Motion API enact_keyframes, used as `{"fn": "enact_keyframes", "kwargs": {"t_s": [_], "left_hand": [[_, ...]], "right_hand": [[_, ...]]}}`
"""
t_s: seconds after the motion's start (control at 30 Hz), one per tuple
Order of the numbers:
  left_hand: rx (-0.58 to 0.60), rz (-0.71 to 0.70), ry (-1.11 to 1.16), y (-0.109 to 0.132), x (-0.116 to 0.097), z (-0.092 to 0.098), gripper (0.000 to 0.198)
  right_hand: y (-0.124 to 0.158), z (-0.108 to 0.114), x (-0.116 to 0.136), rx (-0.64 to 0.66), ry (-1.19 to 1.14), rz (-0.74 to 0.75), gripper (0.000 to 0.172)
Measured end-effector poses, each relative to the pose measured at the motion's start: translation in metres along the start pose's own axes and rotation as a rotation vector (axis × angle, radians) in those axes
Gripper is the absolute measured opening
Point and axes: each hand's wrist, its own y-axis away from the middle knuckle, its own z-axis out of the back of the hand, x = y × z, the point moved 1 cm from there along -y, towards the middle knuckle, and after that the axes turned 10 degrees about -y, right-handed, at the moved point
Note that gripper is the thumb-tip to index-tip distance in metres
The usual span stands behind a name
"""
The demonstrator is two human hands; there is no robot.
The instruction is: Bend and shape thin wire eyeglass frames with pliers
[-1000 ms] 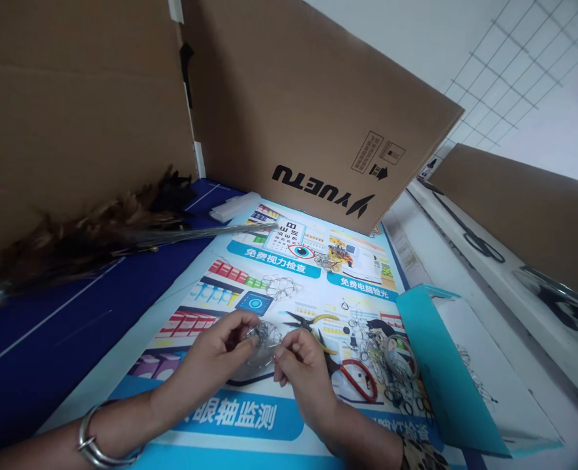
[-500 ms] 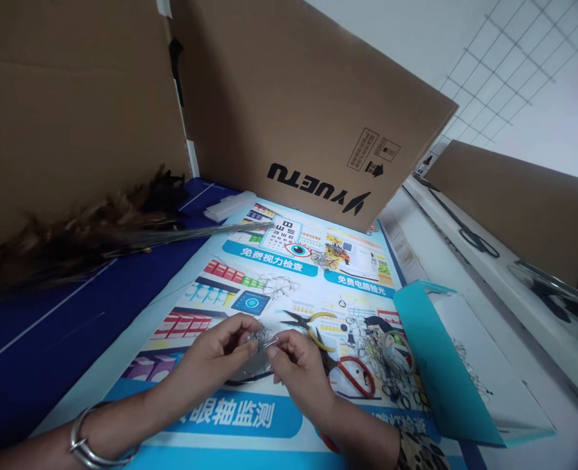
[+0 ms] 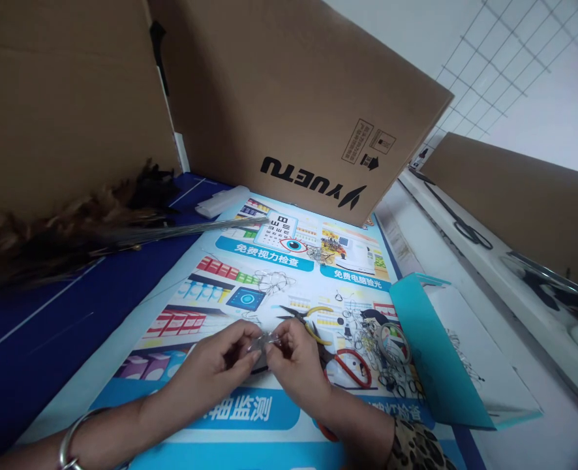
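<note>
My left hand (image 3: pixel 228 358) and my right hand (image 3: pixel 296 359) meet low in the middle of the view. Between their fingertips they pinch a small clear plastic bag (image 3: pixel 262 342), its film crumpled and shiny. Whatever is inside it is mostly hidden by my fingers. Just beyond my right hand lie yellow-handled pliers (image 3: pixel 321 313), their dark jaws pointing left. Beside the same hand rests a red-handled cutting tool (image 3: pixel 352 367), partly covered by the hand.
Small wire loops and dark rings (image 3: pixel 365 333) lie heaped at right, with a pale roll (image 3: pixel 395 344) among them. A teal box (image 3: pixel 423 346) stands beyond. Thin wire bundles (image 3: pixel 275 281) lie farther back. Feathers (image 3: pixel 83 222) lie left, before tall cardboard (image 3: pixel 293 98).
My hands have drawn closer together, and the right fingers now gather the bag's film against the left ones. Less of the bag shows than before. The view has shifted slightly.
</note>
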Motion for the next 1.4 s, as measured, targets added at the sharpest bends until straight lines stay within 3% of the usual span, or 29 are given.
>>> {"fn": "enact_keyframes", "kwargs": {"t_s": [0.13, 0.33, 0.4, 0.53, 0.7, 0.83, 1.0, 1.23, 1.4], "left_hand": [[0.013, -0.027, -0.049, 0.002, -0.002, -0.001, 0.018], [-0.099, -0.031, -0.089, 0.002, 0.001, 0.002, 0.015], [-0.126, -0.083, -0.125, 0.003, 0.001, 0.002, 0.015], [-0.108, -0.191, -0.158, 0.006, 0.002, -0.001, 0.018], [-0.124, -0.036, -0.084, 0.001, 0.006, 0.002, 0.016], [-0.114, -0.023, -0.064, -0.001, 0.008, 0.005, 0.017], [-0.111, -0.029, -0.027, -0.004, 0.007, 0.007, 0.019], [-0.042, -0.017, 0.06, -0.006, 0.011, 0.006, 0.023], [-0.006, -0.011, 0.123, -0.007, 0.013, 0.005, 0.016]], "right_hand": [[0.003, 0.001, 0.002, 0.014, 0.179, 0.08, 0.027], [0.003, 0.004, 0.004, 0.068, 0.338, 0.115, 0.02], [0.004, 0.005, 0.004, 0.078, 0.411, 0.125, 0.023], [0.003, 0.004, 0.006, 0.084, 0.499, 0.228, 0.012], [0.002, 0.004, 0.006, 0.09, 0.305, 0.178, 0.023], [0.002, 0.001, 0.001, 0.121, 0.08, 0.13, 0.032], [0.001, -0.001, -0.005, 0.115, -0.205, -0.002, 0.025], [0.0, 0.0, -0.002, 0.132, -0.287, -0.023, 0.03], [0.0, 0.0, 0.0, 0.114, -0.296, -0.024, 0.024]]}}
